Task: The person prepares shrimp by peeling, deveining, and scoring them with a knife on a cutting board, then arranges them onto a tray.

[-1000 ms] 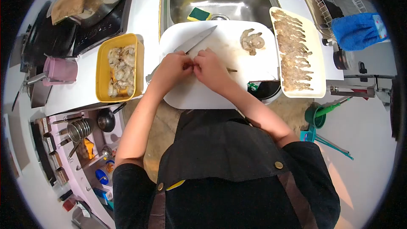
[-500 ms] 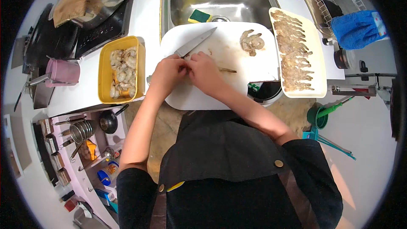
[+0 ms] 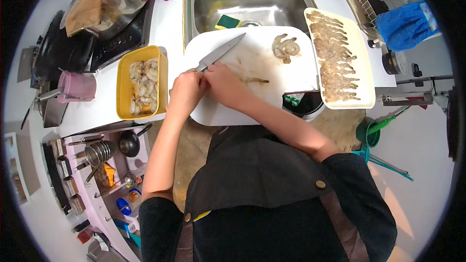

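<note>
My left hand (image 3: 186,87) and my right hand (image 3: 223,81) meet over the left part of a white cutting board (image 3: 208,111). Both have their fingers pinched together, and whatever lies between them is hidden. Just beyond the fingertips rests a knife (image 3: 222,51), its blade slanting up to the right and its handle partly covered by my hands. One shrimp (image 3: 256,80) lies on the board beside my right hand, partly hidden behind it. Toward the board's far right corner sits a small clump of shrimp (image 3: 285,48).
Left of the board stands a yellow container (image 3: 120,87) of peeled shrimp. A cream tray (image 3: 365,75) with rows of shrimp is on the right. Beyond the board is a steel sink (image 3: 257,5) with a sponge (image 3: 228,22). A bin (image 3: 310,111) sits under the board's near right edge.
My joined hands have shifted slightly left across the board, still pinched together. The knife and the shrimp on the board stay in place; the whole view has moved a little.
</note>
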### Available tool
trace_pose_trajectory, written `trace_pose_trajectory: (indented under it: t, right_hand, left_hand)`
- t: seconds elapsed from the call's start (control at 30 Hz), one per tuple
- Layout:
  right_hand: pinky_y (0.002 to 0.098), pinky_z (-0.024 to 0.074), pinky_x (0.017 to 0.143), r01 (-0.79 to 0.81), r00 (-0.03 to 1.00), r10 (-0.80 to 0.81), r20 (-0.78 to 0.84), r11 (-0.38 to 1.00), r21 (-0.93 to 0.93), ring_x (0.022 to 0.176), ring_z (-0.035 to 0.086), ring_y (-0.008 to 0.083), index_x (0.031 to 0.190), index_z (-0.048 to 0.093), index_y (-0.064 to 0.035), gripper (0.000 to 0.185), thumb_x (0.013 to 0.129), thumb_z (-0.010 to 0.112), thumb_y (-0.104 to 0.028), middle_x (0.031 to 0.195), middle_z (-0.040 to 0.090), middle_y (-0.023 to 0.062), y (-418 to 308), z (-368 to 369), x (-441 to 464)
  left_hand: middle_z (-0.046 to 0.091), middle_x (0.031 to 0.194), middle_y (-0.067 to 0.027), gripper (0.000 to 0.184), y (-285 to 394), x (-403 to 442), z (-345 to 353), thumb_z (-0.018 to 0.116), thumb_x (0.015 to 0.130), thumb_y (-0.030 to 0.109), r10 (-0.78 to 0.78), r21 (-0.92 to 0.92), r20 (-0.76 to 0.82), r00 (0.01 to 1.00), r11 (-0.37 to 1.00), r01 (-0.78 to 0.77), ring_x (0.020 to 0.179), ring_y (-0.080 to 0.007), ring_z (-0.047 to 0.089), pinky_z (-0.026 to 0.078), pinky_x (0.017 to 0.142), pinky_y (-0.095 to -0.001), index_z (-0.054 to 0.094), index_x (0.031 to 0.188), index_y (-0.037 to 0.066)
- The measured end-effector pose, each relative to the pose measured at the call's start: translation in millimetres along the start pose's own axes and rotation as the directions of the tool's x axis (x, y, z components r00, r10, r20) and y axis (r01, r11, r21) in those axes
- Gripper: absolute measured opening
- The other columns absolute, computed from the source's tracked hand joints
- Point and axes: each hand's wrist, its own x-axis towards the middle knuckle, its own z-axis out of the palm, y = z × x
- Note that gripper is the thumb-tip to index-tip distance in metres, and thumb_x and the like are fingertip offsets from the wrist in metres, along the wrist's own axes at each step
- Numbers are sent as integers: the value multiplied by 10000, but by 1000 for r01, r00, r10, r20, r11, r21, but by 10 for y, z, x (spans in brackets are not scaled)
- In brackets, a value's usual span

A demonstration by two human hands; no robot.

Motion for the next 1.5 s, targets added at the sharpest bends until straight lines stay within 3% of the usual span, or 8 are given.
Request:
trace_pose_trajectory:
  t: [0.13,0.3,0.4,0.5,0.8,1.0,1.17,1.5]
  right_hand:
    - [424,454,849,11,998,-9,-62,1000,29,951,559,324,796,667,-36,102,725,612,-84,855,605,131,15,16,-36]
    - [395,468,801,1,932,36,-361,995,101,902,567,302,814,658,-22,107,712,652,-54,841,598,118,396,-190,-405]
    - [376,477,796,-172,946,230,-229,953,248,901,580,305,815,671,-18,121,711,680,-77,832,607,130,546,-418,-564]
    - [385,478,763,-80,976,121,-181,972,219,864,575,315,771,657,-10,103,696,682,-77,804,596,139,543,-453,-539]
    - [396,473,738,-101,970,116,-213,992,82,826,563,321,776,637,-8,97,695,660,-56,808,587,148,536,-325,-511]
    - [428,469,798,-260,945,299,-132,932,253,906,552,356,828,639,-5,118,734,638,-77,853,586,165,535,-517,-707]
    - [430,468,787,-211,948,255,-190,951,225,882,548,353,811,626,-3,104,729,643,-66,851,575,161,572,-453,-689]
    - [424,457,802,-214,941,255,-224,958,192,905,533,351,816,612,-4,106,734,650,-59,861,554,157,590,-601,-845]
  left_hand:
    - [640,828,-200,85,12,7,-11,666,756,38,-24,52,37,999,998,22,758,-371,633,514,700,-422,677,828,-7]
    - [639,810,-184,103,81,33,-48,639,779,57,-17,-185,-12,1000,983,14,746,-353,633,512,685,-401,695,854,13]
    - [650,825,-171,114,303,84,129,644,786,44,54,-261,-22,998,964,-57,762,-344,640,516,700,-383,700,881,14]
    - [655,845,-171,131,453,199,205,627,796,43,134,-224,44,990,967,-120,800,-345,638,516,742,-389,707,897,18]
    - [655,846,-191,169,427,311,426,601,783,33,159,-174,100,982,975,-140,785,-368,632,509,763,-408,718,905,25]
    - [649,844,-188,149,531,326,262,595,791,45,143,-272,140,980,957,-101,775,-369,626,505,742,-421,705,886,9]
    - [625,781,-191,119,603,349,442,582,779,58,188,-264,87,978,951,-159,774,-366,603,479,720,-444,687,792,4]
    - [615,813,-189,127,647,370,413,603,810,96,158,-274,129,979,954,-118,791,-382,605,481,733,-466,682,847,4]
